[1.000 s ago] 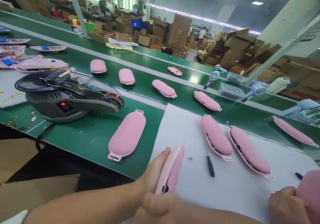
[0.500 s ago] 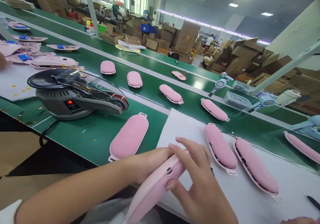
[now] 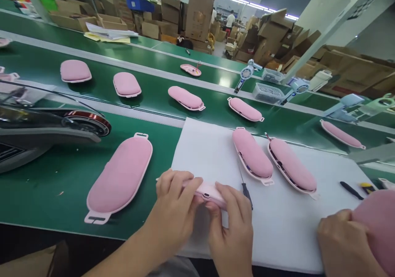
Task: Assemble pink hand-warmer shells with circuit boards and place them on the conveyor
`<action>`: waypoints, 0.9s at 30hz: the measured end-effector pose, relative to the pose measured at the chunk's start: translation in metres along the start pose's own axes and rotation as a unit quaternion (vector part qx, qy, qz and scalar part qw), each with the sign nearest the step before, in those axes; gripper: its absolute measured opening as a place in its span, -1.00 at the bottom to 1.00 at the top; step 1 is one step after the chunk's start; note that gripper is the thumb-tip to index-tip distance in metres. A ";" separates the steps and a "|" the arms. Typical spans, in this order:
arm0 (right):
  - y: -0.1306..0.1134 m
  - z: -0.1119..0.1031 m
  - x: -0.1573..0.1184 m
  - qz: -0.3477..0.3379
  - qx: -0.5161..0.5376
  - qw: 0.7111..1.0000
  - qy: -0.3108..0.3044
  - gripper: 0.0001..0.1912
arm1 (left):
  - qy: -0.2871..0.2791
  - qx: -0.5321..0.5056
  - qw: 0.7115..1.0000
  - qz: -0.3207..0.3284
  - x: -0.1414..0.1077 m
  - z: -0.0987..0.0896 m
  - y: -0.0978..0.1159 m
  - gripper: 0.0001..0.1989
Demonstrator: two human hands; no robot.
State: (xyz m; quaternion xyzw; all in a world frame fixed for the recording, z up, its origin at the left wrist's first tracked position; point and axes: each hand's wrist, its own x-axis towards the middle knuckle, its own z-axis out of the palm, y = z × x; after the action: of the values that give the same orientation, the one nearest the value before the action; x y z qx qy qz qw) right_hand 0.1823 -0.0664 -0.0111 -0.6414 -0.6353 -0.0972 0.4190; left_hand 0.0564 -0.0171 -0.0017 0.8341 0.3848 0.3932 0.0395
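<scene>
My left hand (image 3: 174, 205) and my right hand (image 3: 233, 223) grip the two ends of a pink oval padded case (image 3: 210, 194), held level just above the white sheet. Its narrow edge faces me, with a small dark slot near the middle between my thumbs. Fingers curl over its top and cover much of it. A thin screwdriver (image 3: 246, 192) lies on the sheet beside my right fingers. Two similar pink cases, one nearer (image 3: 252, 155) and one farther right (image 3: 293, 166), rest there with dark gaps along their seams. On the green surface to the left lies another case (image 3: 121, 176) with slotted end loops.
Another person's hand (image 3: 345, 238) holds a pink case at lower right, near a black-handled tool (image 3: 352, 189). A grey machine with a round wheel (image 3: 88, 122) stands at left. More pink cases (image 3: 126, 83) lie along the green line, beyond the white sheet (image 3: 197, 153).
The steeply tilted case in my hands is now level over the sheet, and my left hand has shifted to its left end. My view has turned right and down. Another person's hand now shows a case.
</scene>
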 end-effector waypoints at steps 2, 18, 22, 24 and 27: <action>0.000 0.004 0.005 -0.003 -0.003 0.999 0.038 -0.81 | 0.033 -0.037 0.999 -0.022 0.005 0.007 0.000 -0.76; 0.029 -0.019 0.016 -0.036 0.009 0.996 -0.084 -0.60 | -0.049 -0.062 0.994 -0.069 0.005 -0.003 -0.008 -0.69; 0.038 -0.028 0.009 -0.033 0.056 0.990 -0.123 -0.68 | -0.017 -0.035 0.998 -0.055 -0.001 -0.011 -0.012 -0.66; 0.038 -0.025 0.012 0.009 0.089 0.990 -0.106 -0.76 | 0.021 -0.031 0.996 -0.082 -0.001 -0.021 -0.018 -0.67; 0.041 -0.013 0.044 0.184 0.072 0.976 -0.092 -0.72 | 0.055 -0.023 0.987 -0.148 0.002 -0.040 -0.033 -0.71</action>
State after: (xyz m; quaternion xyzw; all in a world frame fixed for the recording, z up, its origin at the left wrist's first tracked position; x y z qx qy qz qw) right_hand 0.2316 -0.0357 0.0091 -0.7213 -0.5477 0.0867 0.4150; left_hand 0.0092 -0.0023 0.0148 0.7441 0.4962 0.4373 0.0946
